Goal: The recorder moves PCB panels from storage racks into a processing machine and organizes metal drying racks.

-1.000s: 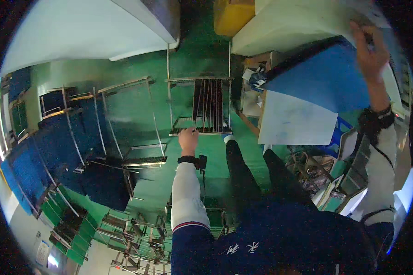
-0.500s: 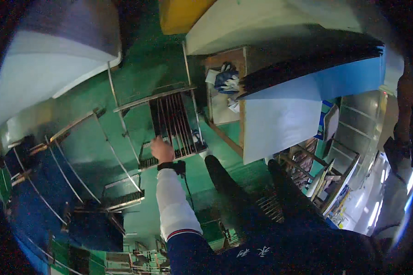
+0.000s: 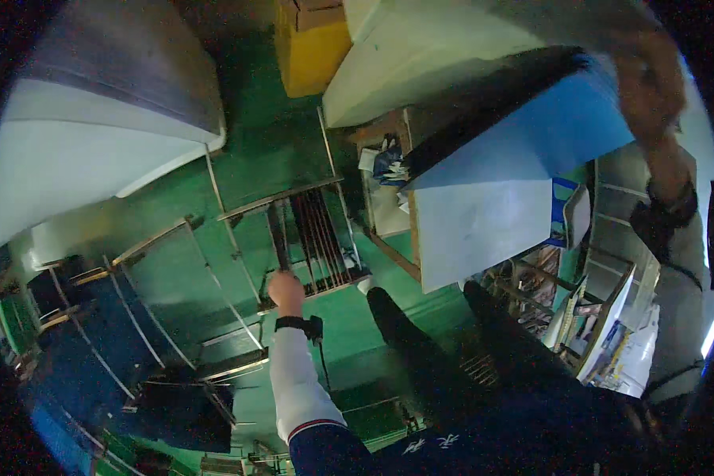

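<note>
Low in front of me, my left hand point(image 3: 285, 293) is closed at the near end of a dark, flat strip point(image 3: 278, 236), which stands apart from the other strips. Several long dark strips point(image 3: 319, 234) lie side by side across a low metal rack point(image 3: 282, 198), just right of that hand. A black band with a small box and a dangling cord sits on my left wrist. Up at the right edge, my right hand point(image 3: 650, 91) is raised close to the camera, dim and blurred. Its fingers cannot be made out.
A white-topped table point(image 3: 484, 230) with a blue panel point(image 3: 547, 119) stands to the right, a blue chair point(image 3: 567, 213) beyond it. Gloves and dark cloth point(image 3: 390, 165) lie on a small stand. Metal frames and dark blue panels point(image 3: 79, 357) stand left; a yellow bin point(image 3: 313, 55) is ahead.
My right hand has come up into clearer view at the right edge. The dark strip by my left hand now shows a gap from the others. The whole view has shifted slightly.
</note>
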A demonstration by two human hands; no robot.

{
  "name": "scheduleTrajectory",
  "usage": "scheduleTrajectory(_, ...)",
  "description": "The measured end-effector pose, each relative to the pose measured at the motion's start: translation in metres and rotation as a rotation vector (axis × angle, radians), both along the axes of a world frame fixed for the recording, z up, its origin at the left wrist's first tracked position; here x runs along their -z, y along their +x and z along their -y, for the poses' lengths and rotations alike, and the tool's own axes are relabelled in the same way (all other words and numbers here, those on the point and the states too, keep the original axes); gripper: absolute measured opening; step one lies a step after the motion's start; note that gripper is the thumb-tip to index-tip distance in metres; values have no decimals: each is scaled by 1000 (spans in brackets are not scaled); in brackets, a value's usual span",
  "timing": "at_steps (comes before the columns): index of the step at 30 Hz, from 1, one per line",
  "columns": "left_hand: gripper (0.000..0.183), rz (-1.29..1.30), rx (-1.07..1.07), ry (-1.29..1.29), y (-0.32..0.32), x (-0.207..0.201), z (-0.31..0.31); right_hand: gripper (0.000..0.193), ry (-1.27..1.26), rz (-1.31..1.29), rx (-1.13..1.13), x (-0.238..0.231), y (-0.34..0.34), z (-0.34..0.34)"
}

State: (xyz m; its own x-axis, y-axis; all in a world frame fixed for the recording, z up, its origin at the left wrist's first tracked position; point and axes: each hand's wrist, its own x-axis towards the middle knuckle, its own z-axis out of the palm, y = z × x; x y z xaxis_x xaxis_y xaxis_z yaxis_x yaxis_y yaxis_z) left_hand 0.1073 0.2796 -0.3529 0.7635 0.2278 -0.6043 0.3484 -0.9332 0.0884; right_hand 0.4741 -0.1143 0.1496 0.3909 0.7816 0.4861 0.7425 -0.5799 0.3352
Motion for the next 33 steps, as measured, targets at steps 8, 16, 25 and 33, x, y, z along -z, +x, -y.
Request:
scheduleTrajectory(8,21,384,202,-287,-29,-232,-2,21,91,42,79,-17,-36,-19)
scheduleTrajectory(16,32,294,-248,-750,-66,-473,29,34,396,-167,82,-42,-57,-1)
scheduleTrajectory(25,16,456,-261,-962,-47,-659,137,42,819,-773,198,-33,-211,94)
scheduleTrajectory(33,33,648,-281,-1275,59,-623,274,58,1740,-2007,-64,-33,-357,256)
